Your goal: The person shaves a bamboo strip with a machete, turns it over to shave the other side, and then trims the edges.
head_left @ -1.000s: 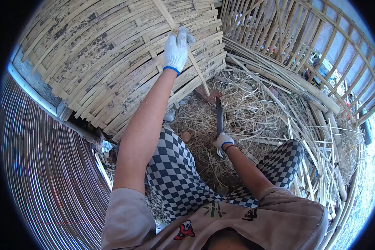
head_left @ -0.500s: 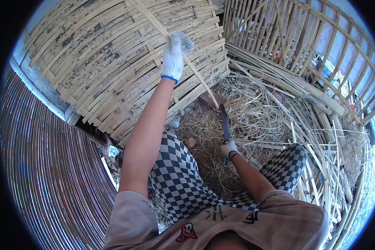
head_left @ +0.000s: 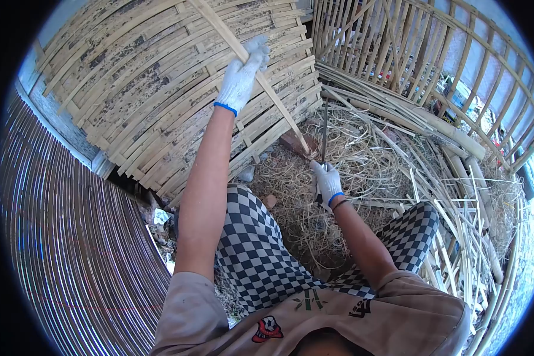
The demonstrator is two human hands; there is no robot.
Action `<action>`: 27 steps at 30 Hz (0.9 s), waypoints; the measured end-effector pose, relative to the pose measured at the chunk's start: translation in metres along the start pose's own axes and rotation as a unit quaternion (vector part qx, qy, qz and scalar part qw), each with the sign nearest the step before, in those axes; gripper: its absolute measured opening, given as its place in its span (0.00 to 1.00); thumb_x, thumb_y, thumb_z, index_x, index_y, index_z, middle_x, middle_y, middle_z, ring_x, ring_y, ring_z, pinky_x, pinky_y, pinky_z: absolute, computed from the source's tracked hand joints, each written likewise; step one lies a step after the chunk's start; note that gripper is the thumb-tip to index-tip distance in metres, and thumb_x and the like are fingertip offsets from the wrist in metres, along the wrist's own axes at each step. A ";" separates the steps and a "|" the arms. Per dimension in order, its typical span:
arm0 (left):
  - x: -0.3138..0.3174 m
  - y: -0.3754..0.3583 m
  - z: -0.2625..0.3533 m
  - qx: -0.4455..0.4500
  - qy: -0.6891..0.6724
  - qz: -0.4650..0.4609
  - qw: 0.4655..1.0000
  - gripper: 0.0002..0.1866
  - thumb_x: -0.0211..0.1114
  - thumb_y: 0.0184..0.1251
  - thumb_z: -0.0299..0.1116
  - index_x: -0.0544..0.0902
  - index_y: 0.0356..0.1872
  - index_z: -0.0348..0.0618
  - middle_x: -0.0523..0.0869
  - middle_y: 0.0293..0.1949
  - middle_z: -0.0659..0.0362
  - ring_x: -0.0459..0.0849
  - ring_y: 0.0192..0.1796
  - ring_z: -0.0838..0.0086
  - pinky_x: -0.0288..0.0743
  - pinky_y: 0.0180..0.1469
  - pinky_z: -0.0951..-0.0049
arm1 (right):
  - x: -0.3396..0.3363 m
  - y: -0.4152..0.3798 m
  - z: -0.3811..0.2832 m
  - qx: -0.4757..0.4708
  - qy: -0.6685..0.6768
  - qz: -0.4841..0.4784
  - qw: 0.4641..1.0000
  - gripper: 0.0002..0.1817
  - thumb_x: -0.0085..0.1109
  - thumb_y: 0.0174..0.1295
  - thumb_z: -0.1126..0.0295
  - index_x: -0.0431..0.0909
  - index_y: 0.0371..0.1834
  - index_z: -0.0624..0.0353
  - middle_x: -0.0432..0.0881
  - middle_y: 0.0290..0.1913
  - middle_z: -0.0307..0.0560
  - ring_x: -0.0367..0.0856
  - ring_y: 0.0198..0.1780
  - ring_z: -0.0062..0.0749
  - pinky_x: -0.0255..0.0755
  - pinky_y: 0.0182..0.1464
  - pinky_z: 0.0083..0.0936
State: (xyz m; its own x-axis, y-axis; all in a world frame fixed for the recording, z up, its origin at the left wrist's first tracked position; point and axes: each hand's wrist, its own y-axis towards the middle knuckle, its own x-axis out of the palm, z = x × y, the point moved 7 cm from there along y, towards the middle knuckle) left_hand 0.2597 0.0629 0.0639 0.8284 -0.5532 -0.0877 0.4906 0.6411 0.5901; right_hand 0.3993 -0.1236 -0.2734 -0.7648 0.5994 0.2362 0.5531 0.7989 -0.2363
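My left hand (head_left: pixel 243 70), in a white knit glove with a blue cuff, is closed around a long pale bamboo strip (head_left: pixel 282 108). The strip slants down from the top of the view, and its lower end meets a reddish-brown block (head_left: pixel 292 142) on the ground. My right hand (head_left: pixel 327 183), gloved the same way, grips a long dark knife (head_left: pixel 324 127). Its blade points away from me, seen nearly edge-on, just right of the strip's lower end. The handle is mostly hidden in my fingers.
A woven bamboo panel (head_left: pixel 160 83) leans at the upper left. Curly bamboo shavings (head_left: pixel 368 160) cover the ground ahead. Bamboo poles (head_left: pixel 451 139) and split strips (head_left: pixel 457 237) lie on the right, below a bamboo lattice (head_left: pixel 421 53). Thin rods (head_left: pixel 71 237) fill the left.
The knife has moved away from me and its blade has turned edge-on, with my right hand now close to the strip's lower end. My left hand has shifted slightly left and tilted.
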 end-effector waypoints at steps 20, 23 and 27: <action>-0.052 -0.014 0.057 0.072 -0.192 0.145 0.968 0.36 0.45 0.83 0.66 0.82 0.42 0.37 0.79 0.25 0.58 0.76 0.26 0.70 0.71 0.31 0.70 | 0.039 -0.067 -0.163 -0.291 -0.240 0.012 0.926 0.14 0.57 0.74 0.63 0.83 0.49 0.65 0.84 0.29 0.56 0.86 0.32 0.39 0.77 0.39 0.36; -0.030 -0.011 0.059 0.027 -0.241 0.102 0.965 0.33 0.49 0.82 0.65 0.78 0.34 0.42 0.70 0.21 0.64 0.63 0.21 0.78 0.59 0.24 0.73 | 0.051 -0.075 -0.189 -0.310 -0.277 -0.012 0.910 0.14 0.55 0.75 0.64 0.82 0.50 0.65 0.84 0.31 0.63 0.88 0.36 0.56 0.78 0.40 0.39; -0.010 -0.013 0.071 0.047 -0.207 0.141 0.967 0.26 0.53 0.84 0.58 0.70 0.29 0.50 0.64 0.20 0.69 0.59 0.20 0.83 0.52 0.22 0.76 | 0.073 -0.080 -0.228 -0.344 -0.296 -0.028 0.891 0.14 0.54 0.75 0.64 0.79 0.49 0.66 0.84 0.33 0.68 0.85 0.41 0.66 0.78 0.42 0.46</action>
State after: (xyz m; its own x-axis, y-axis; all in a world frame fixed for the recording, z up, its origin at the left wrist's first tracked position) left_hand 0.2259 0.0222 0.1146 0.7367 -0.5420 0.4044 0.2183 0.7566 0.6163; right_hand 0.3741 -0.1326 -0.0223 -0.7258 0.5882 -0.3566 0.4236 0.7907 0.4420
